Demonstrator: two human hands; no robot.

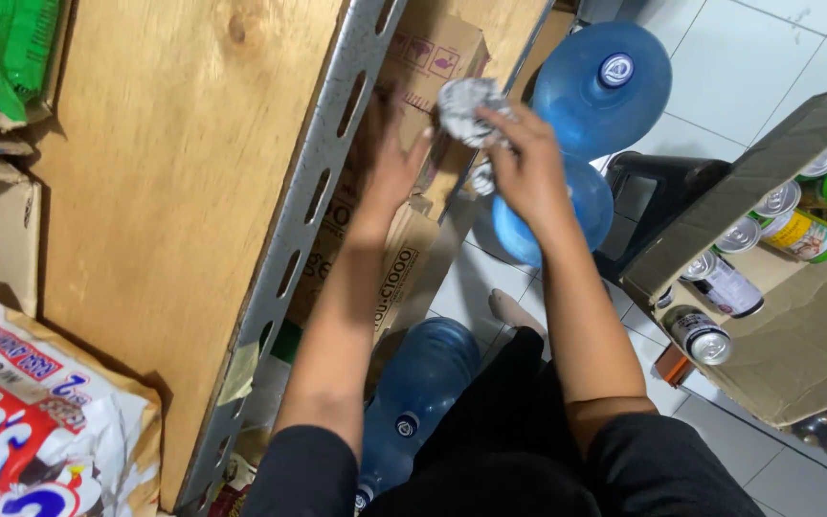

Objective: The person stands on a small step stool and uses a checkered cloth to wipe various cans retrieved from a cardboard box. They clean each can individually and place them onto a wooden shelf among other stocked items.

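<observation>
Plywood shelf (pixel 174 191) with a slotted metal edge rail (pixel 308 220) fills the nine o'clock side. Below it, printed cardboard cartons (pixel 428 67) lie at twelve o'clock. Blue water jugs (pixel 600 91) stand on the tiled floor at one o'clock. An opened carton of cans (pixel 796 287) sits at three o'clock. Left hand (pixel 390 163), grip released, rests flat on a carton. Right hand (pixel 528 163), grip clenched around a small crumpled silver packet (pixel 466 107), holds it at twelve o'clock above the cartons.

A shop stockroom is showing here: a slotted metal shelf (pixel 313 182), cardboard cartons (pixel 413 86) of goods, canned drinks (pixel 806 235) and water jugs (pixel 600 86) are crowding the tiled floor (pixel 748 77).
</observation>
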